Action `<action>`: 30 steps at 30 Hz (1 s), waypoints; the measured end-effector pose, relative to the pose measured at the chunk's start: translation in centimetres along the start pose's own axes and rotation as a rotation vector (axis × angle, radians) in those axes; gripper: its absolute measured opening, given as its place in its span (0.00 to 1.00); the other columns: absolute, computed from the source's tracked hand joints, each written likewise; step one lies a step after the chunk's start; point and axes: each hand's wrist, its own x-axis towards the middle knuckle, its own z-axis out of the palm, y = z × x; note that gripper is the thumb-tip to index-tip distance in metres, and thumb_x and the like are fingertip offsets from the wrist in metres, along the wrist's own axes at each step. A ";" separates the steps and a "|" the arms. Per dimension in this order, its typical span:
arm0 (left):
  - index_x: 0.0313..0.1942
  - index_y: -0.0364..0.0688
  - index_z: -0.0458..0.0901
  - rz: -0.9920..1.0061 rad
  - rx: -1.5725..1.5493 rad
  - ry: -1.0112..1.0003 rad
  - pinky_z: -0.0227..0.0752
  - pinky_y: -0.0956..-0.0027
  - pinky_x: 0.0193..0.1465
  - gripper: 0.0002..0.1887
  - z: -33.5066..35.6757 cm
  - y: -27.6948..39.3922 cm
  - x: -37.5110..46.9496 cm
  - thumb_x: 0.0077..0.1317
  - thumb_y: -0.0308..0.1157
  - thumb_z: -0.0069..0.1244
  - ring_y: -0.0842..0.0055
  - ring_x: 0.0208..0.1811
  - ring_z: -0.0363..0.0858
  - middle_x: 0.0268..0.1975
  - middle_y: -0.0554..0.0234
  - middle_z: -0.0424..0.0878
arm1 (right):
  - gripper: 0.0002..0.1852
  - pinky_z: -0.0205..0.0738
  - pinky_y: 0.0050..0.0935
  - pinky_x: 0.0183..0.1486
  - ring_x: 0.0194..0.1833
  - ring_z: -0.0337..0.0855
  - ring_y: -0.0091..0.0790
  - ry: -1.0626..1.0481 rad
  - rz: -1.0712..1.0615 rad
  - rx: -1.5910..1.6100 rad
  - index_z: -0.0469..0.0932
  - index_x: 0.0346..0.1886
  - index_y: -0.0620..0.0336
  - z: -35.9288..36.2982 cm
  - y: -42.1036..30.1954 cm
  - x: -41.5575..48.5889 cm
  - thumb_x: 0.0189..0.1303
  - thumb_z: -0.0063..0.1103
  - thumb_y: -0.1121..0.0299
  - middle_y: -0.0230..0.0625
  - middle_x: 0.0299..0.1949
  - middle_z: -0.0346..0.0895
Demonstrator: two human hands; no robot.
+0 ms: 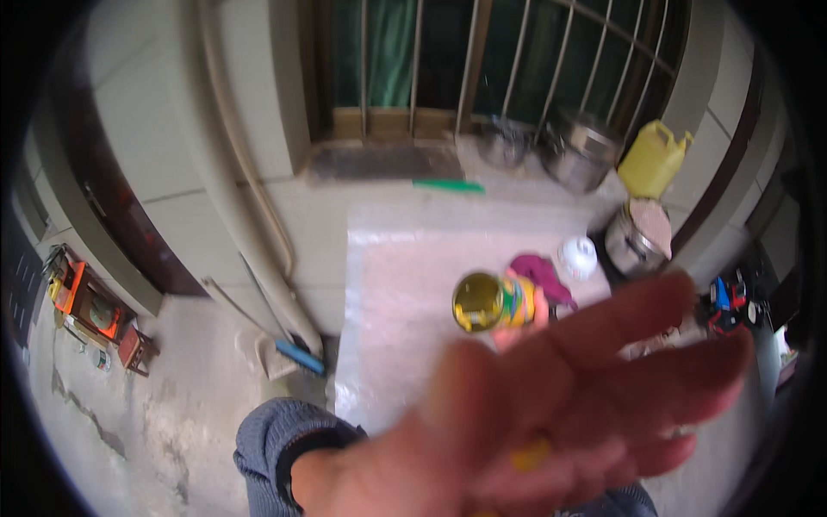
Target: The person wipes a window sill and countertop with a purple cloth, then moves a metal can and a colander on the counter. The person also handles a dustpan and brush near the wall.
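My left hand [517, 413] fills the lower front, blurred, palm turned up toward me and fingers spread to the right. A small yellow piece [530, 454] rests on its palm. Past it, an open printed tin can [518, 302] lies tilted with its mouth facing left. Several yellow pieces [477, 316] show inside the golden interior. Fingers of my right hand [507, 337] wrap around the can; the rest of that hand is hidden behind my left one. A purple cloth [541, 271] and a white rounded container [577, 257] lie just beyond the can.
A pale plastic-covered table [400, 291] stands before me. Metal pots [581, 152], a yellow jug [654, 158] and a lidded pot [636, 239] stand at the right. On the left are a drainpipe [258, 258], a blue-headed broom [300, 357] and a small stool [136, 349].
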 end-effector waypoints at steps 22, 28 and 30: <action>0.54 0.38 0.70 0.327 -0.239 0.787 0.61 0.61 0.64 0.20 -21.7 1.1 -12.2 0.71 0.42 0.35 0.65 0.60 0.70 0.55 0.53 0.74 | 0.42 0.63 0.36 0.62 0.58 0.70 0.39 -0.225 -0.119 -0.849 0.54 0.67 0.66 3.6 -1.4 1.1 0.58 0.52 0.45 0.44 0.57 0.67; 0.56 0.38 0.70 0.294 -0.081 1.115 0.70 0.58 0.54 0.21 -22.3 0.7 -12.2 0.71 0.42 0.33 0.64 0.51 0.77 0.51 0.54 0.77 | 0.36 0.69 0.29 0.50 0.47 0.74 0.38 -0.628 -0.190 -1.688 0.71 0.59 0.60 6.0 0.7 1.6 0.40 0.67 0.70 0.44 0.50 0.67; 0.55 0.38 0.71 0.292 -0.076 1.107 0.70 0.58 0.55 0.21 -22.6 0.9 -12.5 0.71 0.42 0.33 0.65 0.52 0.77 0.51 0.55 0.77 | 0.36 0.69 0.29 0.50 0.47 0.74 0.38 -0.610 -0.258 -1.620 0.70 0.59 0.60 6.4 1.3 1.9 0.40 0.67 0.70 0.44 0.50 0.68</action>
